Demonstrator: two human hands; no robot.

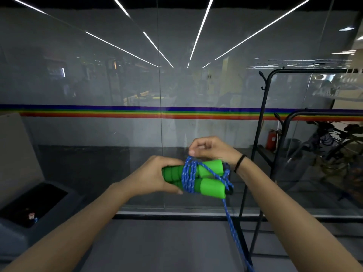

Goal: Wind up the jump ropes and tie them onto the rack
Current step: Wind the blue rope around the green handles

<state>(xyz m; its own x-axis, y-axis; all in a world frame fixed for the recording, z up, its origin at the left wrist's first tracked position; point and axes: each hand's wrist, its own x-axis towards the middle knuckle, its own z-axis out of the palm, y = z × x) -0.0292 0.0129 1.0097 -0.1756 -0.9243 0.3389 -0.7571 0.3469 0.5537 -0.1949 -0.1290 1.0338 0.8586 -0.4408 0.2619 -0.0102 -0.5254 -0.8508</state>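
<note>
While jump rope is held | glass wall | grey floor | rack right

Two green foam jump-rope handles sit level, side by side, jutting right from the left hand gripping them. The blue cord loops their middle and rises into the right hand pinching it, tail hanging below. Black rack off right.

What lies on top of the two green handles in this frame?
Several turns of blue rope cross the middle of the green handles, pinched just above by the right hand. The left hand covers the handles' left ends, so any rope there is hidden.
</note>
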